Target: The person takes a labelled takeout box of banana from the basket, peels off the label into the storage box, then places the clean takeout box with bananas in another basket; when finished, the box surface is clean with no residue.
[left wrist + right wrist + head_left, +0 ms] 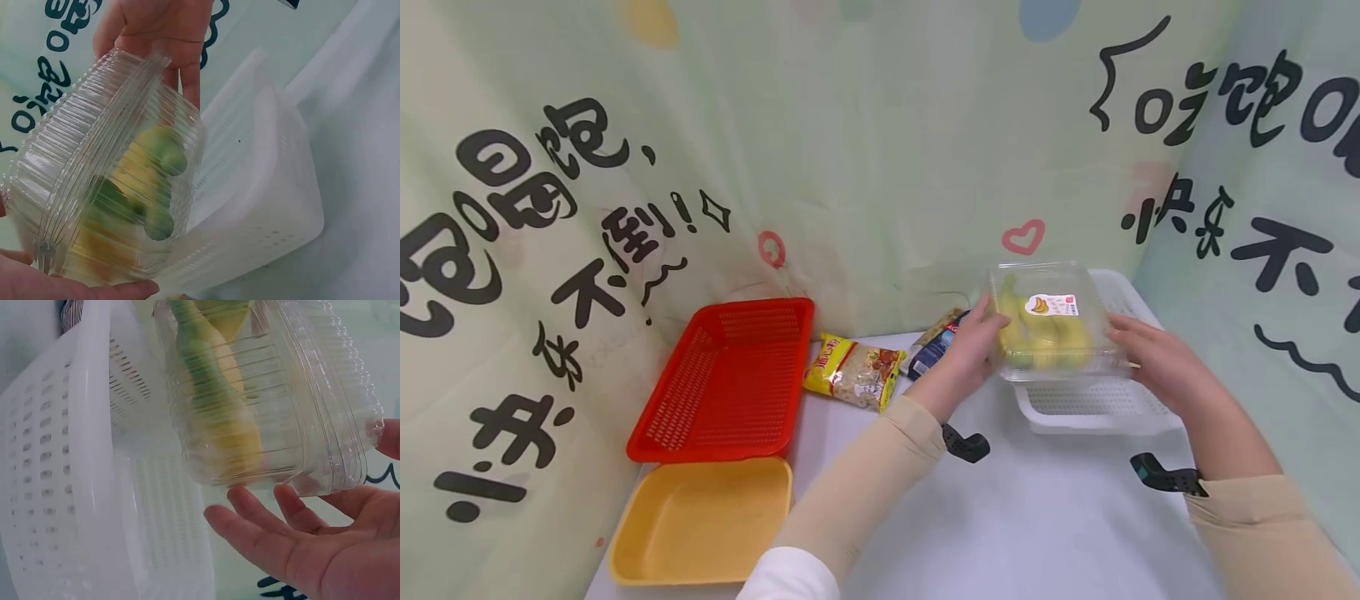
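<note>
A clear plastic clamshell box of bananas [1052, 329] is held tilted over the white basket [1101, 423], with a printed label on its lid. My left hand [973, 342] grips the box's left side, thumb over the lid edge. On the opposite side, my right hand [1165, 358] holds it, and the right wrist view shows its fingers [269, 531] along the box's edge and underside. Yellow bananas with green ends [140, 187] show through the ribbed wall in the left wrist view. Part of the basket is hidden behind the box.
A yellow-and-clear food packet [853, 371] and a blue packet [932, 346] lie left of the basket. Further left are a red basket [790, 375] and a yellow tray [700, 575]. A printed curtain [887, 167] hangs behind the table.
</note>
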Motion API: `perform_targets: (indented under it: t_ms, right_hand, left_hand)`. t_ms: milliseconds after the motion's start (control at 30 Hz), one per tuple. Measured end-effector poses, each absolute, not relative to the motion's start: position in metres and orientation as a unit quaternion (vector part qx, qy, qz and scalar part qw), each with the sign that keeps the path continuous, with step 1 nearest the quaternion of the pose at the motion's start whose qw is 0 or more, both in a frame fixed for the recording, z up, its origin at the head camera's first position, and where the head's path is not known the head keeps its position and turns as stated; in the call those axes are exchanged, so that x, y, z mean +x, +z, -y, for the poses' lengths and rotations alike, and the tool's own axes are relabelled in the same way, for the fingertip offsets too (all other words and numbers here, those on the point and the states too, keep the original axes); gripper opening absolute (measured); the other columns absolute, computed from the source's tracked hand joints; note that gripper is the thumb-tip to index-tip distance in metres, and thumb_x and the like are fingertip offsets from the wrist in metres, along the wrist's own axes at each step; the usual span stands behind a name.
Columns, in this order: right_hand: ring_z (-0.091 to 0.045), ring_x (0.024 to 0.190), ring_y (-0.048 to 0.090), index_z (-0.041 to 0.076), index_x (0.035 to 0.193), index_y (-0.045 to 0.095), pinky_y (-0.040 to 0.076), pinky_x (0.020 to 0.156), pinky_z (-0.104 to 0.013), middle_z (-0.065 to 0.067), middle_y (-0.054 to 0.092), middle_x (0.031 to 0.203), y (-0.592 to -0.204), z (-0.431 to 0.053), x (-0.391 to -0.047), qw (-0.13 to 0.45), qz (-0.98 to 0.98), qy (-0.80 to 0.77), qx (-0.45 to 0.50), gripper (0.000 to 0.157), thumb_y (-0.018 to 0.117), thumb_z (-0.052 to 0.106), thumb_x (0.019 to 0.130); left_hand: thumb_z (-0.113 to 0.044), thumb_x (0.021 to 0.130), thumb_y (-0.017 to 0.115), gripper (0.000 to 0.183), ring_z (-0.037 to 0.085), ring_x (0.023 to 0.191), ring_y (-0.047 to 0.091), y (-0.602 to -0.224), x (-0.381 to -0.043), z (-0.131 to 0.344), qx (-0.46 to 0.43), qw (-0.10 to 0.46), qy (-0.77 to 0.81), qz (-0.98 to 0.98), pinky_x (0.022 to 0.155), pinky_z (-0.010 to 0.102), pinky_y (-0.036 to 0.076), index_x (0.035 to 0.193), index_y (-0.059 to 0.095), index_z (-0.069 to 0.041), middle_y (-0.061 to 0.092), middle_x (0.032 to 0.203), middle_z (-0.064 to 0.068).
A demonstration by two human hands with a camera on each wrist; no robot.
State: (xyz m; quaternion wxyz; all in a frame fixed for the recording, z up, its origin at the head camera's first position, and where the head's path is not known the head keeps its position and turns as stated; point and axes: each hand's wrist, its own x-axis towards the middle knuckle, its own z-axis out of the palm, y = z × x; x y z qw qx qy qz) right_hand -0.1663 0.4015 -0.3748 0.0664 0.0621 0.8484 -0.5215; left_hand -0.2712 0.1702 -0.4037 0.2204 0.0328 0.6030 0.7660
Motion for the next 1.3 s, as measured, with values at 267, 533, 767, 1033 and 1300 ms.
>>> perform_targets:
  t_ms: [267, 533, 767, 1033, 1300]
  right_hand:
    - [-0.014, 0.115, 0.047, 0.018, 0.160, 0.008, 0.057, 0.086, -0.027, -0.017, 0.022, 0.158, -0.378, -0.376, -0.166, 0.071, -0.835, -0.545, 0.022, 0.071, 0.038, 0.049, 0.104]
    - [-0.006, 0.110, 0.051, 0.017, 0.160, 0.014, 0.057, 0.086, -0.028, -0.016, 0.024, 0.158, -0.381, -0.345, -0.165, 0.073, -0.825, -0.560, 0.003, 0.070, 0.041, 0.048, 0.103]
    - [-0.017, 0.117, 0.049, 0.019, 0.159, 0.018, 0.058, 0.088, -0.032, -0.016, 0.025, 0.160, -0.389, -0.314, -0.168, 0.067, -0.834, -0.547, 0.009, 0.070, 0.043, 0.049, 0.102]
    - [-0.035, 0.132, 0.042, 0.021, 0.159, 0.020, 0.054, 0.096, -0.046, -0.017, 0.028, 0.158, -0.404, -0.287, -0.169, 0.068, -0.841, -0.536, 0.017, 0.072, 0.046, 0.053, 0.100]
    - [-0.042, 0.137, 0.037, 0.018, 0.159, 0.019, 0.048, 0.102, -0.057, -0.022, 0.028, 0.156, -0.411, -0.274, -0.171, 0.079, -0.856, -0.510, -0.006, 0.074, 0.046, 0.054, 0.100]
  left_hand:
    - [-0.033, 0.095, 0.060, 0.056, 0.030, 0.145, 0.035, -0.404, -0.264, -0.132, 0.041, 0.219, 0.739, -0.636, 0.108, 0.060, 0.040, 0.144, 0.041, -0.051, 0.029, 0.161, -0.006]
    - [-0.042, 0.096, 0.055, 0.059, 0.032, 0.151, 0.021, -0.410, -0.256, -0.096, 0.071, 0.155, 0.685, -0.708, 0.111, 0.064, 0.033, 0.150, 0.031, -0.049, 0.019, 0.165, -0.002]
    - [-0.045, 0.096, 0.054, 0.060, 0.030, 0.151, 0.018, -0.419, -0.249, -0.070, 0.064, 0.135, 0.701, -0.697, 0.114, 0.063, 0.029, 0.151, 0.029, -0.049, 0.017, 0.165, -0.002]
    - [-0.040, 0.095, 0.058, 0.056, 0.029, 0.149, 0.025, -0.429, -0.244, -0.043, 0.027, 0.121, 0.734, -0.668, 0.113, 0.061, 0.033, 0.144, 0.036, -0.055, 0.024, 0.163, -0.005]
    - [-0.041, 0.094, 0.058, 0.056, 0.028, 0.144, 0.035, -0.440, -0.243, -0.021, 0.031, 0.104, 0.738, -0.666, 0.109, 0.058, 0.040, 0.146, 0.039, -0.049, 0.030, 0.161, -0.005]
